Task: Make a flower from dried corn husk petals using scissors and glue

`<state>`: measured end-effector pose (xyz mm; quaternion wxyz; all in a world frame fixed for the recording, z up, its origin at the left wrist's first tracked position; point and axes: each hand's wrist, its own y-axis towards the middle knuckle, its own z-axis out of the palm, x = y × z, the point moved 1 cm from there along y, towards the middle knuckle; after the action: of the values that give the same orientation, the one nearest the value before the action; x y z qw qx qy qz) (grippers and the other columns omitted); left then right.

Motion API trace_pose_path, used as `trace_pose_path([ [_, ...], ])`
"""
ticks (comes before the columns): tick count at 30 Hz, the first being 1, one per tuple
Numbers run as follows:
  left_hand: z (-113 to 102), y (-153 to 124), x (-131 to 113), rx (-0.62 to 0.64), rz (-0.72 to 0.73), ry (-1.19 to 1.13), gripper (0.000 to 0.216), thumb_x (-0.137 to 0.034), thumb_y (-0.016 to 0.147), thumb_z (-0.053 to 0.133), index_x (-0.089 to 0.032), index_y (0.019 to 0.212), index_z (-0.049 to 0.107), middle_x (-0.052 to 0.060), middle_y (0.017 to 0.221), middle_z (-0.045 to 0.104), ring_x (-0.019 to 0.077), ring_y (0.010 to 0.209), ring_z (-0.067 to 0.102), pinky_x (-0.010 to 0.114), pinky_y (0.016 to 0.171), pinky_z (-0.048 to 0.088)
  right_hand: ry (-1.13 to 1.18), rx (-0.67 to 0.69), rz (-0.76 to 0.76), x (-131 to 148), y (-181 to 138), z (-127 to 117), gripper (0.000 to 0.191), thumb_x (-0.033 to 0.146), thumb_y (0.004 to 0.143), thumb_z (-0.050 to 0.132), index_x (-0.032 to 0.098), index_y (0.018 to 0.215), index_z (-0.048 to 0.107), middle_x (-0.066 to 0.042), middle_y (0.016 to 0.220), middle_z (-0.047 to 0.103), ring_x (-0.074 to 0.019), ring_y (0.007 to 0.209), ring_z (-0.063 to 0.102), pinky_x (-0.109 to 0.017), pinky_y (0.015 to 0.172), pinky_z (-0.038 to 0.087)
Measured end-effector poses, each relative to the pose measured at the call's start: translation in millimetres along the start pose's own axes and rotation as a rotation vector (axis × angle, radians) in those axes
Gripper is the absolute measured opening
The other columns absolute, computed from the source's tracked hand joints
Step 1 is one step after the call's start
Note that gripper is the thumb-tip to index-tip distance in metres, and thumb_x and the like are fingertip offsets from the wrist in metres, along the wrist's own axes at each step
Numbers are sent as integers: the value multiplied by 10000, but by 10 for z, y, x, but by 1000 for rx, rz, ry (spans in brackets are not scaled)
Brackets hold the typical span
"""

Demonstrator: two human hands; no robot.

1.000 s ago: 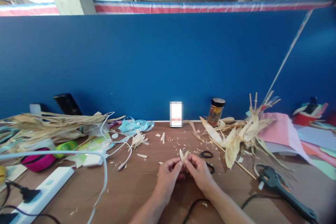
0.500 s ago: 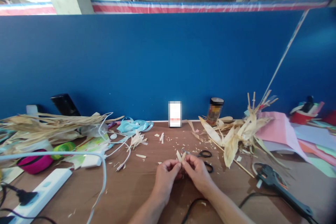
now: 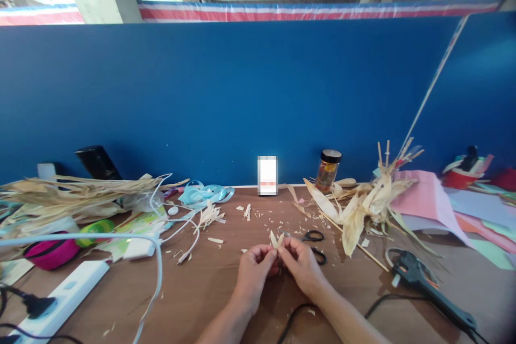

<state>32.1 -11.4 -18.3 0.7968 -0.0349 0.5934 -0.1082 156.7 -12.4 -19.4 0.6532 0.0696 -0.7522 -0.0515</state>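
Two small pale pieces of corn husk (image 3: 277, 239) stick up in a V between my fingertips. My left hand (image 3: 257, 271) pinches them from the left, thumb and fingers closed. From the other side my right hand (image 3: 301, 264) grips them too, its thumb against the left one. The lower ends of the pieces are hidden by my fingers. Just behind my right hand lie black-handled scissors (image 3: 313, 236), partly covered by it. Small husk scraps (image 3: 247, 212) are scattered on the brown table (image 3: 193, 301) around both hands.
At right are a glue gun (image 3: 431, 290) with its cord, a husk bundle (image 3: 363, 209) and coloured paper (image 3: 427, 201). A jar (image 3: 328, 171) stands behind. Leftward lie blue ribbon (image 3: 207, 193), dried husks (image 3: 80, 191), a white cable (image 3: 160, 274) and a power strip (image 3: 68, 301).
My hands hold nearly the same pose around the husk pieces. The whole view has shifted very slightly.
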Motion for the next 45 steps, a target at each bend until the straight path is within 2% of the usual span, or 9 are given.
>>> trace_pose_path([
  [12, 17, -10, -8, 1, 24, 27, 279, -391, 617, 663, -121, 678, 632, -9, 573, 563, 77, 513, 482, 195, 523, 409, 4, 4, 7, 2, 3, -3, 245, 395, 770, 524, 159, 704, 525, 22, 614, 515, -114, 574, 473, -213, 547, 372],
  [18, 19, -13, -17, 33, 23, 17, 257, -378, 631, 660, -128, 677, 624, -23, 560, 554, 71, 502, 474, 187, 517, 399, 20, -2, 40, 15, 1, -6, 248, 399, 777, 512, 167, 689, 516, 53, 534, 456, -86, 475, 404, -201, 480, 325],
  [45, 46, -31, -55, 5, 3, 33, 251, -375, 597, 679, -137, 655, 627, -24, 551, 561, 77, 501, 481, 189, 517, 407, 10, -8, 25, -9, -1, -8, 243, 400, 777, 506, 180, 677, 478, 56, 527, 425, -84, 469, 376, -193, 454, 305],
])
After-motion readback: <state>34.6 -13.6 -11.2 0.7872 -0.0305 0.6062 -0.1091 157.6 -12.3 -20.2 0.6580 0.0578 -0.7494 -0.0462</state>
